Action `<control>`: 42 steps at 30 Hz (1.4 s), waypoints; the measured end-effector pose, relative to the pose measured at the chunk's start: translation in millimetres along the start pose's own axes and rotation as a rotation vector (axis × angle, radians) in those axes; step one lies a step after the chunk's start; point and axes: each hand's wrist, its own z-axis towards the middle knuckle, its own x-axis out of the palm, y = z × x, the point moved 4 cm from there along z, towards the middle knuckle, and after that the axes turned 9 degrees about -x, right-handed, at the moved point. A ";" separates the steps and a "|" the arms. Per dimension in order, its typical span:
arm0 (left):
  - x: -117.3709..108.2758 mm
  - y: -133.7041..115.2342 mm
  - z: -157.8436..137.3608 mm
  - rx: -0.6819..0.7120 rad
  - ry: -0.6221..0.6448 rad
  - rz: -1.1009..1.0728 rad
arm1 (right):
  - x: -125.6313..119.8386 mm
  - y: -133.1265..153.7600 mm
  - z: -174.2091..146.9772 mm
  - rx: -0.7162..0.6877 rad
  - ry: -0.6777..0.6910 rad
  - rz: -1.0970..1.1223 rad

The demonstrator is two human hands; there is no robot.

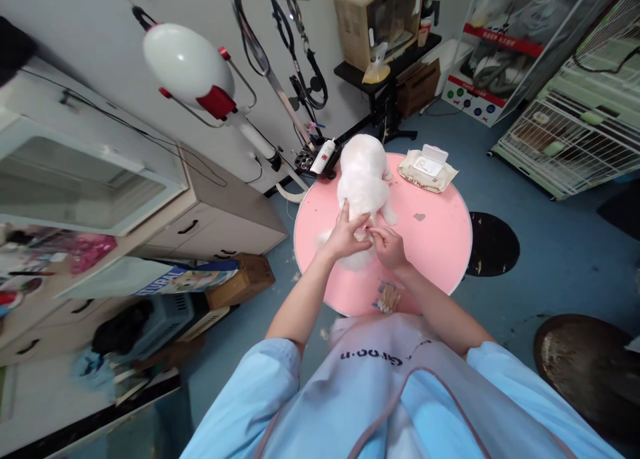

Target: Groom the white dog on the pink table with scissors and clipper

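A white furry animal [364,172], perhaps a small dog or cat, is on the round pink table [430,246] in front of me. My left hand [346,236] grips the near end of its body, with the fingers on the fur and the thumb apart below. Close beside it, my right hand [389,246] is pinched at a small pinkish spot between the two hands. Whatever lies in that pinch is too small to make out. A bundle of cotton swabs [388,299] rests at the table's near edge. Toward the right lies a pack of wet wipes [427,171], lid up.
Behind the table's left edge, a white bottle [323,156] stands in a black tool holder [304,160]. A white and red dryer [187,66] hangs on an arm at upper left. Green wire cages [565,126] stand at right, and a black round stool [493,244] is near the table.
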 end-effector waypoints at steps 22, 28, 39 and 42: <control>-2.8 -4.2 0.0 -0.066 0.000 -0.062 | 17.7 -35.8 -23.7 0.540 -0.339 1.075; -4.2 -1.7 -2.9 -0.045 0.026 -0.093 | 10.4 -33.0 -24.0 0.572 -0.312 1.323; -6.9 11.0 -1.6 0.008 0.075 -0.095 | -31.4 -45.1 -76.0 0.804 -0.197 1.138; -8.4 11.5 -0.9 -0.005 0.079 -0.099 | -112.7 -82.0 -116.1 0.947 -0.243 0.876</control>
